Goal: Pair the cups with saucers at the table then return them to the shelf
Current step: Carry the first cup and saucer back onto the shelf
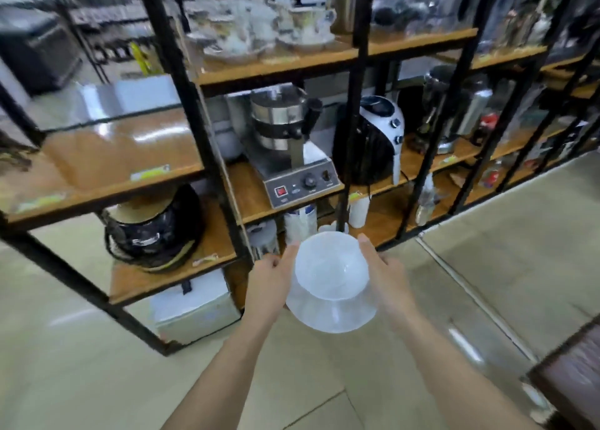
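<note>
A translucent white cup (331, 267) seated on its saucer (331, 313) is carried between the left hand (269, 283) and right hand (386, 277), fingers closed on the saucer's opposite edges. The pair is held before the wooden shelf (324, 63), where 2 or more paired cups (308, 24) are blurred. The loose cup could slide if tilted during lifting.

2 bare forearms, no sleeves, watch or rings; left hand (268, 287) and right hand (388, 275) ungloved below the shelf (292, 63).
</note>
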Action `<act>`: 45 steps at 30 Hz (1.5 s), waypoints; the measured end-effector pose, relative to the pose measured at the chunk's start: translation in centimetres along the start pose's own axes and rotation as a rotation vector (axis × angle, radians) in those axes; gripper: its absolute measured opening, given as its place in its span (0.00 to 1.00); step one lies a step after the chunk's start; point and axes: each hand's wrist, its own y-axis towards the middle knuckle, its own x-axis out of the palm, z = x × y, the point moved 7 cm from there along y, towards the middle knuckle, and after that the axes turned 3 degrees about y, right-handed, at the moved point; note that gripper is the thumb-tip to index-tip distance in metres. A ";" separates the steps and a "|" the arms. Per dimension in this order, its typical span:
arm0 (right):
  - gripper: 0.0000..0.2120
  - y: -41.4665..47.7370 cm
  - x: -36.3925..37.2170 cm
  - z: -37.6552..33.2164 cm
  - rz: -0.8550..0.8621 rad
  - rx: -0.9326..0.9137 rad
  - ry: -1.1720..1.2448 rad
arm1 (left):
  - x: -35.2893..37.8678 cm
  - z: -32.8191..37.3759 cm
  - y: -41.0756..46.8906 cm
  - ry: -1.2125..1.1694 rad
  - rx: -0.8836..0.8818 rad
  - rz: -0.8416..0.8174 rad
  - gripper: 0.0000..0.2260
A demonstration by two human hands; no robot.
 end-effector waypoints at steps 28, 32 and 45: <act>0.29 16.9 54.6 -20.0 -0.686 -0.198 -0.304 | -38.7 -2.9 30.9 -0.064 -0.234 0.590 0.34; 0.28 18.5 58.0 -20.3 -0.614 -0.201 -0.338 | -41.5 -3.1 34.7 -0.106 -0.169 0.557 0.27; 0.27 20.4 66.6 -19.9 -0.602 -0.179 -0.425 | -47.5 -6.1 41.8 -0.196 -0.330 0.496 0.24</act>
